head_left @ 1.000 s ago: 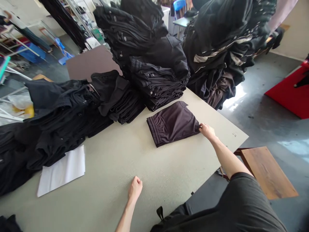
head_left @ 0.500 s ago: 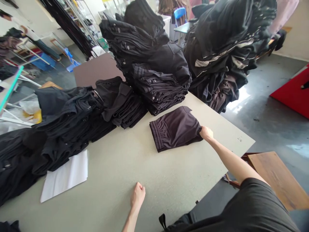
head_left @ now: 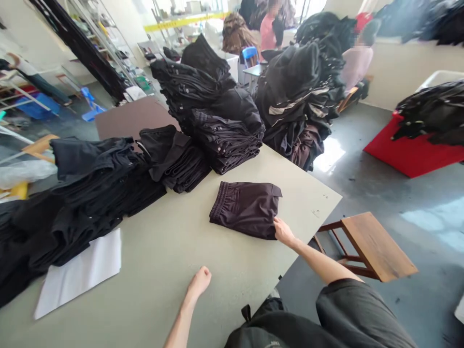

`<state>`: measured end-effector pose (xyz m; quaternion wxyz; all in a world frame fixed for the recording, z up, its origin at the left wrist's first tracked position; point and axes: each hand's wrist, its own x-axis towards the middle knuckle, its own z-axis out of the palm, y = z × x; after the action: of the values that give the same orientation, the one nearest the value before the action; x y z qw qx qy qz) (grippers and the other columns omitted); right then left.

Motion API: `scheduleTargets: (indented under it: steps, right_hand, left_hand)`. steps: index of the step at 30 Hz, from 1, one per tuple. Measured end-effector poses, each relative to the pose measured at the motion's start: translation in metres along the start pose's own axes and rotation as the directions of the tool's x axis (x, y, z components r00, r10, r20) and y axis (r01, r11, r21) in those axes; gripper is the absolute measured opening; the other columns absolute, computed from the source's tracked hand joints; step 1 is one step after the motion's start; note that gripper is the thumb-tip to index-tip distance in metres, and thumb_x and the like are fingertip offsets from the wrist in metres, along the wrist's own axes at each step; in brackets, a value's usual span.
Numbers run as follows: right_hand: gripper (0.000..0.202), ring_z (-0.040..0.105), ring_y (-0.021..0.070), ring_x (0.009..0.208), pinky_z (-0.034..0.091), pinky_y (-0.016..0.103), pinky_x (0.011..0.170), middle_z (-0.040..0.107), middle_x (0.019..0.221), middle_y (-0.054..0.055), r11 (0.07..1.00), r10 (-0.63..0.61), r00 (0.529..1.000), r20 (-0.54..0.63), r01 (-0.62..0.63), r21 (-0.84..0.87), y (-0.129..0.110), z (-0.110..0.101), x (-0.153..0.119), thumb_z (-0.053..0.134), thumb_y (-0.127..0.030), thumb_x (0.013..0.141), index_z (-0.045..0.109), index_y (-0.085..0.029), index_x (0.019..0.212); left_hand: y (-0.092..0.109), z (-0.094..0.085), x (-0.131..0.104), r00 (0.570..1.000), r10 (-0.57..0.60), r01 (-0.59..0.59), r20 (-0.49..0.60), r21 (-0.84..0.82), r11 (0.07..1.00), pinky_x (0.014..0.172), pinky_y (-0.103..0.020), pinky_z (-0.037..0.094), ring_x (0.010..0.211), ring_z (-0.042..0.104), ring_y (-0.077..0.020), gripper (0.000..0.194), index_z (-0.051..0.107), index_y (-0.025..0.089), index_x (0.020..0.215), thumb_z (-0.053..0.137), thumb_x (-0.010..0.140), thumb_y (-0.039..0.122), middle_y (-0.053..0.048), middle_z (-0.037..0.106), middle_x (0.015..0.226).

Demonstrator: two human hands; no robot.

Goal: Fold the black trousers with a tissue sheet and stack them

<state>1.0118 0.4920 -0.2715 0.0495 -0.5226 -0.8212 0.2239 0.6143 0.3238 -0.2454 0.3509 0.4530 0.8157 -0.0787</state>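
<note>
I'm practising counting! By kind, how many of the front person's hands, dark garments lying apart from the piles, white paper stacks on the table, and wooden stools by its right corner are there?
Hands, left hand and right hand: 2
Dark garment apart from the piles: 1
White paper stack: 1
Wooden stool: 1
Total: 5

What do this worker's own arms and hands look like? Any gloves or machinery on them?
No machinery, just two human arms. The left hand and right hand are bare: no gloves, and no watch or bracelet to be seen. The right arm wears a short, plain, blackish sleeve; the left forearm is uncovered, its sleeve out of view.
</note>
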Motion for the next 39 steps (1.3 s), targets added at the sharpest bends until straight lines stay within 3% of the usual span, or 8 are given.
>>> scheduleTargets:
  steps: [3,7,9,13,18,19,25,39]
  right_hand:
    - [0.05,0.059,0.0234,0.114,0.046,0.033,0.104,0.066,0.12,0.013,1.0,-0.031,0.997,0.068,0.031,-0.005,-0.01,0.01,-0.039,0.047,0.001,0.07,0.07,-0.015,0.112]
    - [0.047,0.06,0.0217,0.114,0.045,0.031,0.104,0.067,0.119,0.01,0.999,0.03,0.994,0.102,-0.026,-0.038,-0.008,0.006,-0.08,0.047,0.002,0.073,0.071,-0.017,0.109]
    - [0.046,0.061,0.0205,0.114,0.044,0.029,0.102,0.068,0.119,0.009,0.989,0.134,0.988,0.074,-0.129,-0.066,-0.006,0.002,-0.094,0.045,0.002,0.077,0.071,-0.018,0.11]
    - [0.044,0.064,0.0213,0.113,0.046,0.029,0.096,0.07,0.119,0.01,0.937,0.333,0.943,-0.009,-0.333,-0.104,-0.001,0.0,-0.101,0.041,-0.001,0.088,0.066,-0.017,0.119]
    - [0.036,0.069,0.0221,0.11,0.049,0.029,0.09,0.073,0.121,0.009,0.935,0.347,0.938,-0.007,-0.346,-0.083,0.015,-0.005,-0.086,0.04,-0.01,0.098,0.063,-0.018,0.124]
    - [0.034,0.07,0.0226,0.109,0.05,0.03,0.089,0.073,0.12,0.01,0.939,0.336,0.942,0.005,-0.335,-0.079,0.021,-0.009,-0.083,0.039,-0.012,0.1,0.064,-0.018,0.122]
    - [0.031,0.07,0.0255,0.11,0.052,0.035,0.088,0.074,0.115,0.015,0.948,0.316,0.947,0.059,-0.312,-0.068,0.057,-0.035,-0.075,0.038,-0.013,0.103,0.065,-0.016,0.117]
    - [0.033,0.067,0.0248,0.113,0.052,0.033,0.086,0.071,0.118,0.012,0.952,0.306,0.951,0.036,-0.306,0.003,0.066,-0.038,-0.1,0.046,-0.008,0.092,0.06,-0.017,0.12]
  left_hand:
    - [0.041,0.0,-0.013,0.947,0.298,-0.303,-0.122,-0.024,0.953,0.082,-0.027,0.048,0.09,0.071,-0.0176,0.019,0.065,0.02,0.098,0.048,0.095,0.012,-0.005,0.075,0.094]
    - [0.132,0.015,-0.034,0.637,0.734,-0.756,-0.235,-0.004,0.654,0.093,-0.032,0.049,0.101,0.066,-0.0191,0.028,0.066,0.02,0.101,0.042,0.092,0.01,-0.007,0.07,0.105]
    - [0.173,0.029,-0.044,0.552,0.817,-0.823,-0.167,0.049,0.566,0.094,-0.032,0.049,0.102,0.064,-0.0195,0.029,0.068,0.02,0.101,0.043,0.09,0.009,-0.007,0.069,0.105]
    - [0.229,0.056,-0.049,0.503,0.859,-0.844,-0.095,0.161,0.512,0.098,-0.035,0.047,0.109,0.062,-0.0214,0.035,0.068,0.02,0.11,0.046,0.087,0.006,-0.008,0.069,0.112]
    - [0.291,0.074,-0.019,0.368,0.923,-0.882,-0.111,0.273,0.384,0.123,-0.04,0.032,0.14,0.049,-0.0221,0.054,0.062,0.018,0.136,0.042,0.088,0.006,-0.01,0.06,0.146]
    - [0.305,0.078,-0.012,0.386,0.918,-0.864,-0.085,0.315,0.393,0.127,-0.043,0.026,0.147,0.042,-0.0231,0.058,0.058,0.017,0.143,0.042,0.089,0.008,-0.011,0.054,0.154]
    - [0.367,0.104,0.019,0.661,0.745,-0.63,-0.09,0.473,0.616,0.129,-0.049,0.019,0.158,0.026,-0.0298,0.065,0.042,0.012,0.159,0.04,0.094,0.017,-0.017,0.032,0.169]
    - [0.396,0.126,0.025,0.729,0.655,-0.493,-0.201,0.508,0.706,0.129,-0.049,0.018,0.158,0.025,-0.0314,0.069,0.036,0.011,0.162,0.042,0.094,0.018,-0.019,0.026,0.17]
